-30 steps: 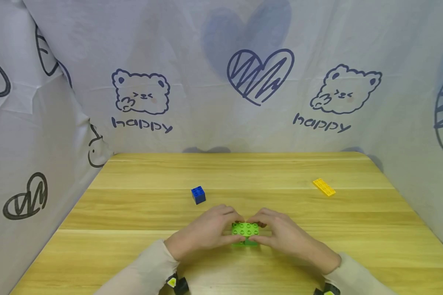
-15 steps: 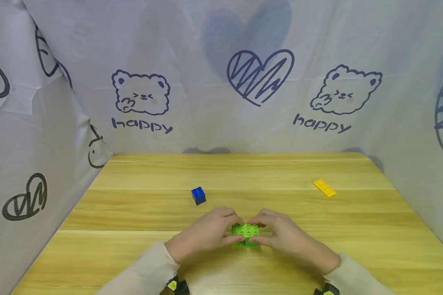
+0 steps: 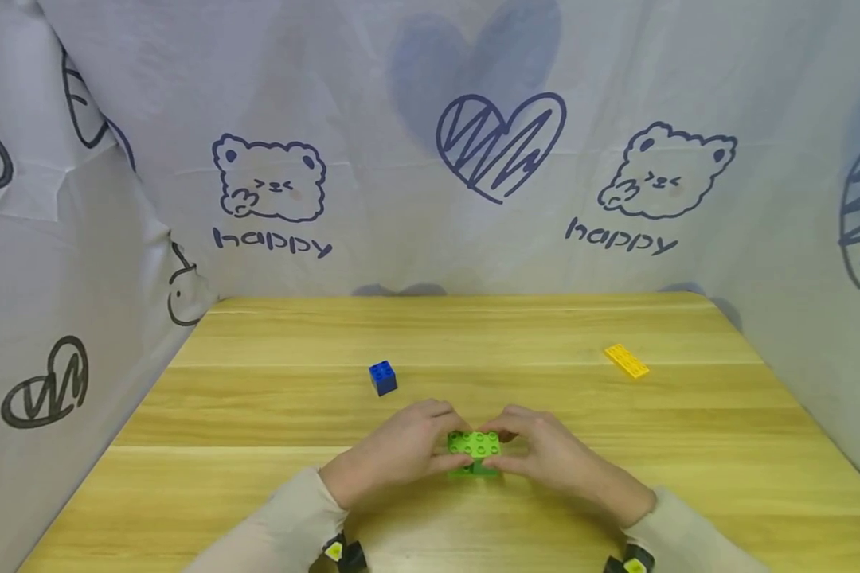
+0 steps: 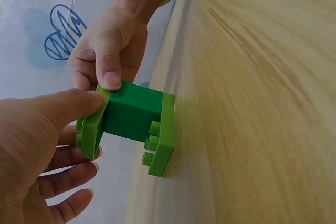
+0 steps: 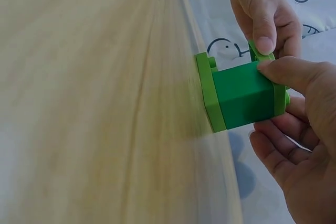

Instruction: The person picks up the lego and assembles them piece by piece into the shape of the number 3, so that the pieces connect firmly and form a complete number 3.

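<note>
Dark green, a block (image 5: 244, 97) sits between a lime top plate (image 3: 474, 443) and a lime bottom plate (image 4: 166, 140), which rests on the worktop (image 3: 258, 414). The left hand (image 3: 404, 446) pinches the top plate's left end between thumb and fingers; the right hand (image 3: 557, 447) likewise pinches its right end. Beyond lie a blue brick (image 3: 383, 379) and a yellow plate (image 3: 627, 360). The cloth (image 3: 387, 231) behind reads "happy" twice, under drawn bears (image 3: 269, 179).

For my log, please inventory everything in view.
Upper plate: 1, light green, atop middle block
Middle block: 1, dark green, between green plates
Lower plate: 1, light green, under middle block
Cube: 1, blue, table, centre-left
Flat plate: 1, yellow, table, right
Table: 1, yellowish, underneath
Cloth: count unclear, whitish, behind, beside table
Cameras: 2, black and yellow, wrists
Sleeves: 2, beige, forearms
Left hand: 1, bare, pinching upper plate
Right hand: 1, bare, pinching upper plate
</note>
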`<state>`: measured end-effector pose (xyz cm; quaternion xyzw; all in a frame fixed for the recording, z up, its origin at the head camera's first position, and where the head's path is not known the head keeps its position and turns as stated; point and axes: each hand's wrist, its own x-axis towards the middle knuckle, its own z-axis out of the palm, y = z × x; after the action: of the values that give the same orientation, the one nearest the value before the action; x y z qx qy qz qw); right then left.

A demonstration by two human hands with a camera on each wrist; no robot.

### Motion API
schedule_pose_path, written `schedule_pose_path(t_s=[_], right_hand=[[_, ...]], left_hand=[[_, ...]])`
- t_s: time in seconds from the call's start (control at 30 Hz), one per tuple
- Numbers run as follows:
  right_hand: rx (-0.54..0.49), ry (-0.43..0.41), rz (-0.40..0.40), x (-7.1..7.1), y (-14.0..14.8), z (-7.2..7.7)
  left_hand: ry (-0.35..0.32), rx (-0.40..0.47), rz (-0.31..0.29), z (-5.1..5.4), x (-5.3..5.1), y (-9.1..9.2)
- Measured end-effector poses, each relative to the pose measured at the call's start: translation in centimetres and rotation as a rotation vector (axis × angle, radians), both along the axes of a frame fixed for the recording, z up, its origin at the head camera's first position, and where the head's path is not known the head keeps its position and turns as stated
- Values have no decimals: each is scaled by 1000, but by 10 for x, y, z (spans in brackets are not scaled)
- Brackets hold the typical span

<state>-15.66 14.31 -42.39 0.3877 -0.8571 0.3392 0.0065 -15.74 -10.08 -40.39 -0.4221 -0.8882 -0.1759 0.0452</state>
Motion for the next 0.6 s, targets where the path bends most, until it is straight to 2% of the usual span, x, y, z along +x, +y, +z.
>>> schedule_pose_path(t_s=[0.23, 0.6], right_hand=[[28, -23, -18, 0, -1, -1], [67, -42, -38, 2, 0, 4]], left_hand=[[10, -15, 1, -1, 0, -1], [-8, -14, 1, 2, -1, -2]])
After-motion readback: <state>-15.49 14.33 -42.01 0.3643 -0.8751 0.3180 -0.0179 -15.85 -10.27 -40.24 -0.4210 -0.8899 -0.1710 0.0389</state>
